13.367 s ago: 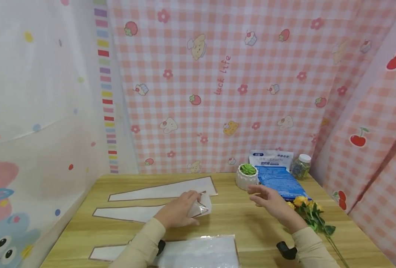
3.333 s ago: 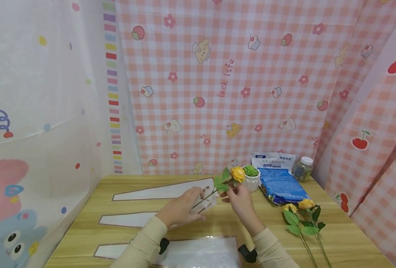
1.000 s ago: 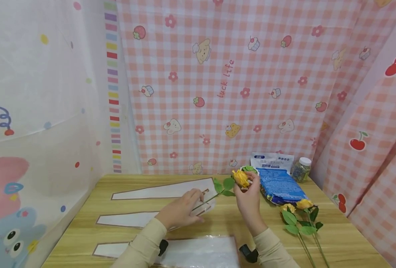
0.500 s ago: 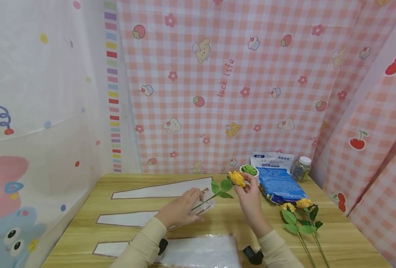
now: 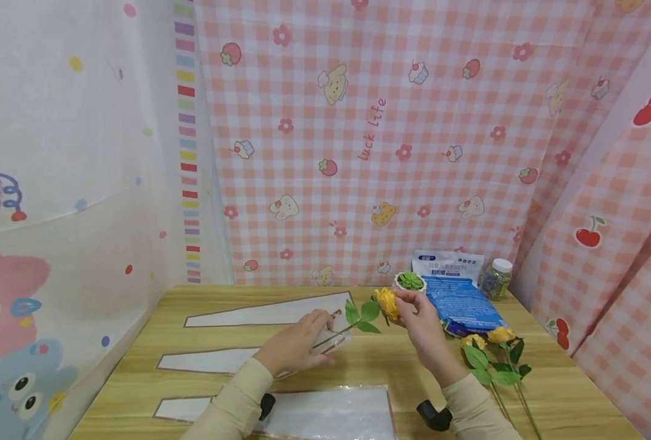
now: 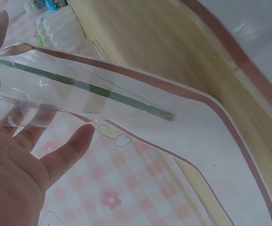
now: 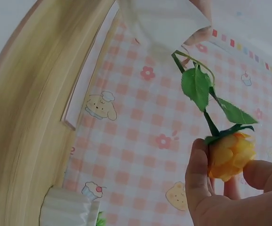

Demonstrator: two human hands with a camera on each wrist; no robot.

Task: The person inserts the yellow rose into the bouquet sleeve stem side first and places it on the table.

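My left hand grips the mouth of a clear flower wrapping sleeve with brown edging, its narrow end pointing left. Inside the sleeve lies the green stem of a yellow rose, its cut end showing through the film in the left wrist view. The rose's bloom and leaves stick out to the right of the sleeve's mouth. Fingers and thumb of my right hand hold the bloom, close in front of a white pot with a green succulent.
Two yellow roses lie at the right. A blue-and-white bag and a lidded jar stand at the back right. More flat sleeves lie at the back and front of the wooden table.
Since the oldest frame my right hand has taken one rose from the right, and its stem is now in the sleeve. Over the last second the bloom has moved slightly left and down.
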